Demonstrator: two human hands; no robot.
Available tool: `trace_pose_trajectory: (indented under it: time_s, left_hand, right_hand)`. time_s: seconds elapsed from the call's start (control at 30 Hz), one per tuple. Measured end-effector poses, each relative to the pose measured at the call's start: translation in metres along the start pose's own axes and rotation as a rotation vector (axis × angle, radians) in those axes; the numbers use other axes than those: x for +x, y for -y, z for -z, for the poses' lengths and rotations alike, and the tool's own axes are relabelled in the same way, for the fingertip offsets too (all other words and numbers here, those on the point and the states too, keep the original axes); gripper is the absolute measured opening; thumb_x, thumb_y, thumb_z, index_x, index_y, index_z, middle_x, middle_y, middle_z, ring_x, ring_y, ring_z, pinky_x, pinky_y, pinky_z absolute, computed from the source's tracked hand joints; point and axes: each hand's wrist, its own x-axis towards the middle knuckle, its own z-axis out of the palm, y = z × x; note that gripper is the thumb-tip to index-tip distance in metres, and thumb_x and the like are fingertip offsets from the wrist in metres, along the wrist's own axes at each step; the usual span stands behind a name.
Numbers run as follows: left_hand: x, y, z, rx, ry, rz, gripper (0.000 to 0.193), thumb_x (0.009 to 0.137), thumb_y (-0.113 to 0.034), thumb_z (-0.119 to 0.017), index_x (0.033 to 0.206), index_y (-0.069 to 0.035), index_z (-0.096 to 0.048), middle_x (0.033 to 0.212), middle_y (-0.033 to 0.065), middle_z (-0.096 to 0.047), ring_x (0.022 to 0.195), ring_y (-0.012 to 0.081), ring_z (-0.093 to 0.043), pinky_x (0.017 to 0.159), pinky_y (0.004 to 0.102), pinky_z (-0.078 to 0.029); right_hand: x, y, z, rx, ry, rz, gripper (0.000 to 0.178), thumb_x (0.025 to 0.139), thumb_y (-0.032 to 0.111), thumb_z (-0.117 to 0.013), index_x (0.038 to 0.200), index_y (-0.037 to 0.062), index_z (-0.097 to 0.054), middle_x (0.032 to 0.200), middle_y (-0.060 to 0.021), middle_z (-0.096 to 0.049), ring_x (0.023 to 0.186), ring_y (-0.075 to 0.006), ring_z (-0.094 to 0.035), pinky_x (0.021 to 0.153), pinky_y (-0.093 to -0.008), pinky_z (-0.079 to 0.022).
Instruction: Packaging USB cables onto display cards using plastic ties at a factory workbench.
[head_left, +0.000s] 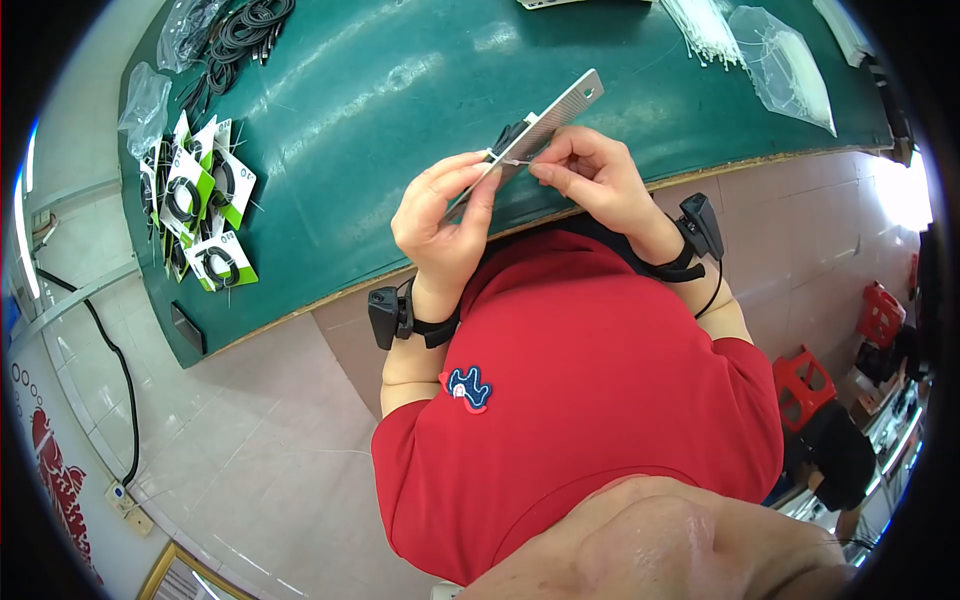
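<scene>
A card point(552, 117) bearing black cable point(509, 135) is grasped in the left grip point(445, 212), a white tie point(520, 162) pinched in the right grip point(595, 175), above the table point(335, 185).

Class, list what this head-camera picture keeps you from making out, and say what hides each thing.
All in the head view:
- Thin grey rectangular card: its far face, turned away from the camera.
- Black cable bundle: partly hidden behind that card.
- Narrow white plastic tie: one end, covered by the right hand.
- Pile of white-and-green cards with black coils: their number, hidden by overlap.
- Bundle of thin white plastic strips: far ends, cut off by the upper edge.
</scene>
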Motion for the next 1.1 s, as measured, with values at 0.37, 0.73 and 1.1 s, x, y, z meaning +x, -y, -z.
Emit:
trace_pose_trajectory:
  time_s: [0.37,0.73,1.1]
  left_hand:
    - [0.002,-0.005,-0.001,0.015,-0.001,0.036,0.019,0.073,0.004,-0.08,0.088,-0.003,-0.072,0.093,0.0107,-0.074,0.084,0.0224,-0.071,0.074,0.0301,-0.055]
    - [0.011,0.003,-0.006,0.106,-0.055,-0.089,0.02,0.073,0.007,-0.078,0.09,-0.003,-0.071,0.092,0.0121,-0.073,0.083,0.0225,-0.071,0.073,0.0304,-0.057]
    - [0.007,0.006,-0.006,0.09,-0.036,-0.062,0.019,0.073,0.006,-0.078,0.089,-0.003,-0.071,0.093,0.0115,-0.073,0.082,0.0232,-0.071,0.073,0.0308,-0.056]
  right_hand:
    - [0.005,-0.003,-0.011,-0.122,-0.079,0.038,0.007,0.093,0.004,-0.065,0.095,-0.0008,-0.06,0.088,-0.0022,-0.062,0.078,-0.0059,-0.058,0.067,-0.0202,-0.047]
    - [-0.007,0.024,-0.008,-0.016,0.054,-0.082,0.012,0.094,0.011,-0.065,0.097,-0.0003,-0.061,0.089,-0.0026,-0.064,0.078,-0.0066,-0.059,0.068,-0.0204,-0.049]
    - [0.008,0.013,-0.014,-0.037,0.006,-0.067,0.015,0.095,0.011,-0.063,0.104,-0.002,-0.063,0.091,-0.0029,-0.065,0.079,-0.0063,-0.059,0.07,-0.0208,-0.049]
